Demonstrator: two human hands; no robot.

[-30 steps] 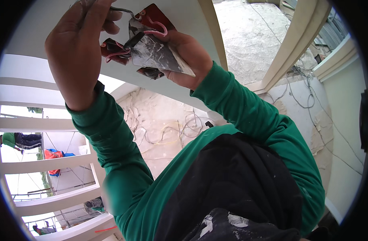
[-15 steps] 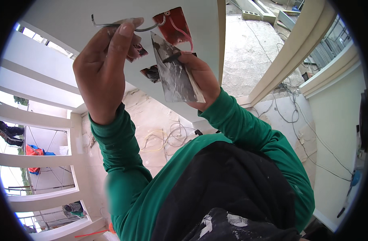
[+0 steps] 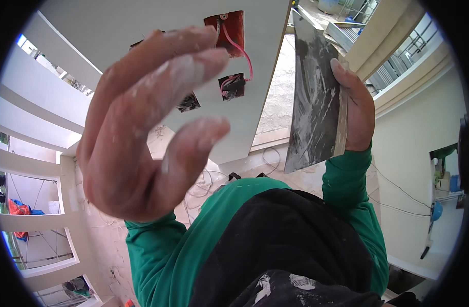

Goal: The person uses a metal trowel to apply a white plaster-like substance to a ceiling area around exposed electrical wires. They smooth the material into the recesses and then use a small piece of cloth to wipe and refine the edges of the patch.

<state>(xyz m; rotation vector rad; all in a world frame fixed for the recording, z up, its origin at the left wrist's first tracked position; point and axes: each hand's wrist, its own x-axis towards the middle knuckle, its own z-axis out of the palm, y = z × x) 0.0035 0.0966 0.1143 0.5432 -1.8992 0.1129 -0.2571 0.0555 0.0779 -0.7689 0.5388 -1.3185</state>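
The right hand [image 3: 355,110] has its grip clamped on a wide plastering trowel [image 3: 314,100], fingers wrapped round the blade's right edge; the grey blade, smeared with white filler, stands nearly upright at upper right. The left hand [image 3: 142,128] grips nothing: its fingers are apart and dusted white, raised close to the camera. Behind it, in the white wall panel [image 3: 142,20], sit a red rectangular electrical box [image 3: 229,25] with a pink wire [image 3: 242,51] looping down to a smaller dark opening [image 3: 233,86].
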